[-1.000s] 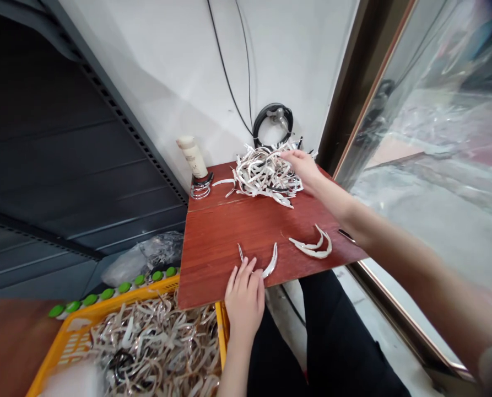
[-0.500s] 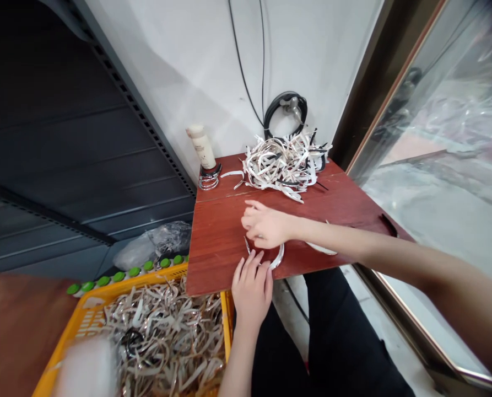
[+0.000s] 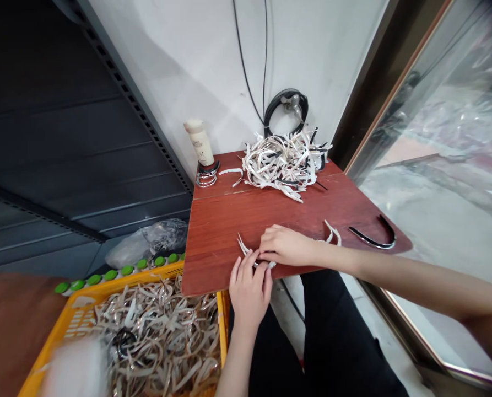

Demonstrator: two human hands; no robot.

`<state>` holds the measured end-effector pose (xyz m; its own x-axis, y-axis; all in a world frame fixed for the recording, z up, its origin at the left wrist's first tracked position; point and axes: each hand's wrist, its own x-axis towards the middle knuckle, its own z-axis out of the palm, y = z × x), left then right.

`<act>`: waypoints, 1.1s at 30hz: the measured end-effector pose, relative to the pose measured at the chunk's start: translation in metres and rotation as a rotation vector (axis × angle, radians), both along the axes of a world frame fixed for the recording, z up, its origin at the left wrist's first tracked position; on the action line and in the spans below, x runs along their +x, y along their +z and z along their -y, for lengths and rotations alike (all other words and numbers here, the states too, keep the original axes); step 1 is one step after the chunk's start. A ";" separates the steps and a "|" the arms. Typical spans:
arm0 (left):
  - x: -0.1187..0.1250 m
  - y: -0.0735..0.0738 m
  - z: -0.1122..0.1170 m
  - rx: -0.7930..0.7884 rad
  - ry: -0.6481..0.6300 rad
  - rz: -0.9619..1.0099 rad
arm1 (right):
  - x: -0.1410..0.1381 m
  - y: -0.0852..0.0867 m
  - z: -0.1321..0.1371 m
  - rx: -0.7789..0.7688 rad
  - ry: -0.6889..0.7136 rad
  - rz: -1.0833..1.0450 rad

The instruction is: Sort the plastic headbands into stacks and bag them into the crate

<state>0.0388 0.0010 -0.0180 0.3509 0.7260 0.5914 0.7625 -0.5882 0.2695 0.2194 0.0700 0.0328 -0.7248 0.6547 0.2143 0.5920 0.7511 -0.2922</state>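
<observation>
My left hand rests at the near edge of the red-brown wooden table, fingers pressing down on a white curved hairband. My right hand lies just beyond it, fingers curled over the same hairband. More white hairbands stick out past my right wrist. A black hairband lies at the table's right edge. A heap of white and black hairbands sits at the far side of the table.
A yellow crate full of pale hairbands stands low at the left, with green caps along its far rim. A cream tube stands in wire rings by the wall. A coiled black cable hangs behind the heap. Glass runs along the right.
My right hand left the far heap and came back to the near edge, closing over the white hairband beside my left hand. The left hand stayed put.
</observation>
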 end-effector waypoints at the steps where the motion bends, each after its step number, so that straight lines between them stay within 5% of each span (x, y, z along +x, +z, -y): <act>1: 0.000 0.000 0.000 -0.003 -0.009 -0.003 | 0.001 0.001 0.003 0.032 -0.012 0.011; 4: -0.001 0.000 0.000 -0.013 -0.040 -0.012 | 0.016 0.009 -0.006 0.114 -0.176 0.006; 9: -0.001 0.001 0.000 -0.014 -0.033 -0.012 | 0.065 0.016 -0.056 0.247 -0.667 0.033; 11: -0.001 0.001 0.000 -0.009 -0.030 -0.011 | 0.075 0.016 -0.070 0.288 -0.735 0.035; 20: -0.002 0.001 0.000 -0.007 -0.026 -0.037 | 0.033 0.011 -0.106 0.237 -0.727 0.135; 26: -0.002 -0.002 -0.001 0.037 -0.028 -0.020 | 0.032 0.005 -0.119 0.240 -0.720 0.064; 29: -0.001 -0.002 0.000 0.029 -0.026 -0.011 | 0.036 0.006 -0.122 0.191 -0.666 -0.111; 33: -0.001 -0.001 0.001 0.001 -0.029 -0.013 | 0.039 0.020 -0.133 -0.099 -0.644 -0.720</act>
